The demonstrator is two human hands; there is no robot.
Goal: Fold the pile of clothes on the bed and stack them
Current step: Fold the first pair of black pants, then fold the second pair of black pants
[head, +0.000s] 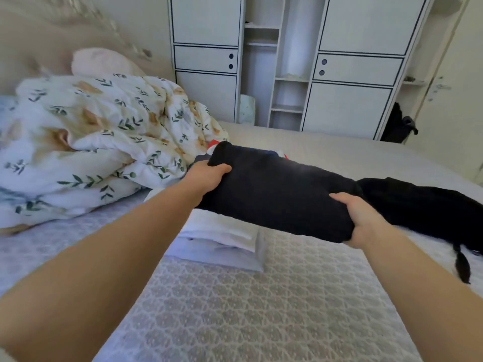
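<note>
A folded dark navy garment (277,192) hangs in the air over the bed (235,309). My left hand (206,178) grips its left edge and my right hand (363,220) grips its right edge. Directly below it lies a stack of folded white and pale clothes (219,244). A loose black garment (423,205) with a dangling cord lies unfolded to the right. Behind the held garment, bits of red and blue clothing (277,152) peek out, mostly hidden.
A crumpled floral duvet (91,142) fills the left of the bed, with a pink pillow (102,61) behind it. A white wardrobe (300,61) stands beyond the bed. A dark bag (397,124) hangs by a door at the right.
</note>
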